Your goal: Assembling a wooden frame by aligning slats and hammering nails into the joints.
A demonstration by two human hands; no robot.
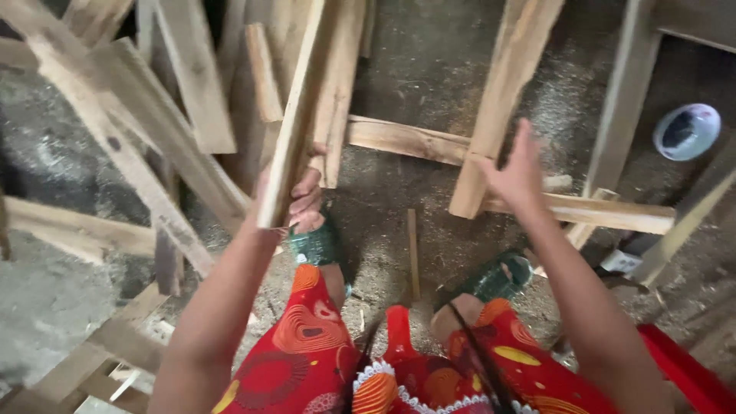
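The left hand (303, 192) is clamped around the lower end of an upright plank (295, 115) while the right hand (517, 172), fingers spread, nears a leaning board (498, 100); a firm low grip should steady the plank.

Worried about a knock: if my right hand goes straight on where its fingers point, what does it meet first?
Probably the pale, upright wooden plank just beyond the open right hand; depth is unclear, so the hand may sit nearer the camera.
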